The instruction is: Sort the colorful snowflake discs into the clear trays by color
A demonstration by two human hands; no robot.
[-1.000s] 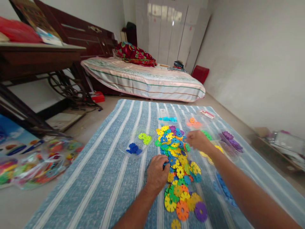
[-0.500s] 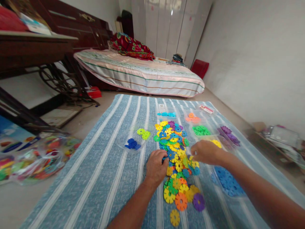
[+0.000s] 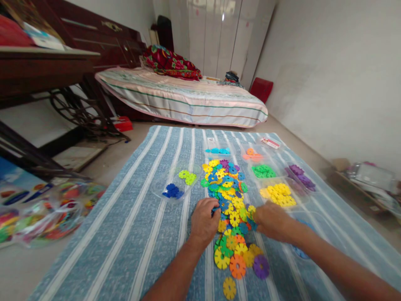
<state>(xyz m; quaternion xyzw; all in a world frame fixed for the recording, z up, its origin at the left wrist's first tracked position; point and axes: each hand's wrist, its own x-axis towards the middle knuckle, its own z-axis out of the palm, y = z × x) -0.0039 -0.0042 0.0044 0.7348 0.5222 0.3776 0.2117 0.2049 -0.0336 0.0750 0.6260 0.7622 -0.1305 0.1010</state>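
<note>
A long pile of notched plastic discs (image 3: 234, 218) in yellow, blue, green, orange and purple runs down the striped cloth. My left hand (image 3: 205, 219) rests at the pile's left side, its fingers curled around a dark blue disc (image 3: 215, 210) that shows by the thumb. At the right edge of the pile is my right hand (image 3: 271, 219), fingers closed and bent down among yellow and teal discs; its fingertips are hidden, so what they grip is unclear. Close beyond it stands a clear tray with yellow discs (image 3: 280, 195).
Clear trays hold green discs (image 3: 263, 171), orange discs (image 3: 252, 155), purple discs (image 3: 302, 177) and light blue discs (image 3: 219, 151). A left tray holds dark blue discs (image 3: 173, 191) and lime discs (image 3: 188, 177). Beyond are a bed (image 3: 188, 98) and a treadle table (image 3: 46, 62).
My right hand has moved down and slightly right along the pile's edge, uncovering the yellow tray and covering much of the blue one. My left hand has stayed nearly still.
</note>
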